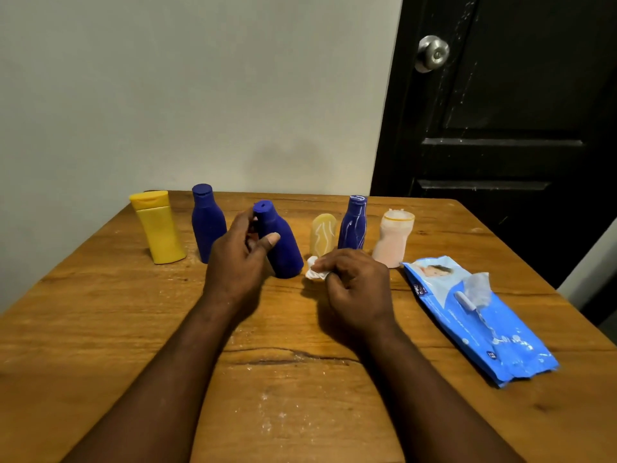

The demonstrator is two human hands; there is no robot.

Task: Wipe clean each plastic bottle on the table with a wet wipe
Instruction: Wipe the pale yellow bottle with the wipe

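Several plastic bottles stand in a row on the wooden table (100,329): a yellow bottle (158,228), a dark blue bottle (207,222), a second dark blue bottle (283,248) nearer me, a small cream bottle (322,233), a blue bottle with white streaks (354,225) and a pale pink bottle (392,238). My left hand (237,259) grips the nearer blue bottle, thumb on its front and fingers by its neck. My right hand (354,282) holds a crumpled white wet wipe (314,270) just right of that bottle's base.
A blue wet-wipe pack (484,322) lies at the right of the table with a wipe sticking out of its opening. A grey wall rises behind the table. A black door (500,128) with a metal knob stands at the back right.
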